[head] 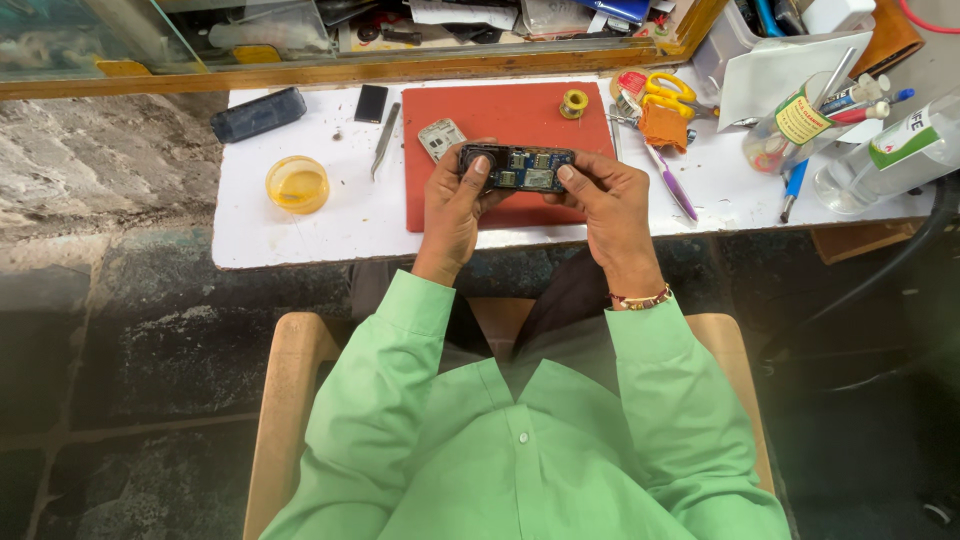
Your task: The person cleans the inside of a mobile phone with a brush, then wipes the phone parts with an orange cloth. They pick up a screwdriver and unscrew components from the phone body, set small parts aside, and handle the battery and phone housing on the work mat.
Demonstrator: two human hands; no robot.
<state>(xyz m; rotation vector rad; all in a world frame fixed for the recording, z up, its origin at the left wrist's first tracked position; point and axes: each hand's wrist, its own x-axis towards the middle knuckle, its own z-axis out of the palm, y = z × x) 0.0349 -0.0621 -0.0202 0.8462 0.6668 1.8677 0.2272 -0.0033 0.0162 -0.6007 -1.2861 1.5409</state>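
I hold an opened small mobile phone (pixel 518 168) with its dark circuit board facing up, level above the red work mat (pixel 520 120). My left hand (pixel 452 205) grips its left end with the thumb on top. Its right end is gripped by my right hand (pixel 605 200), thumb pressed on the board's edge. A silver phone cover piece (pixel 441 138) lies on the mat just left of the phone. Green sleeves cover both my forearms, and a beaded bracelet (pixel 641 299) sits on my right wrist.
On the white table (pixel 300 225): a yellow round dish (pixel 297 184), tweezers (pixel 385 138), a small black battery (pixel 371 103), a dark case (pixel 258 114), a solder spool (pixel 573 103), yellow-handled scissors (pixel 665 92), a purple pen (pixel 672 185), bottles (pixel 905 150) and a jar of tools (pixel 800 125) at right. Wooden stool below.
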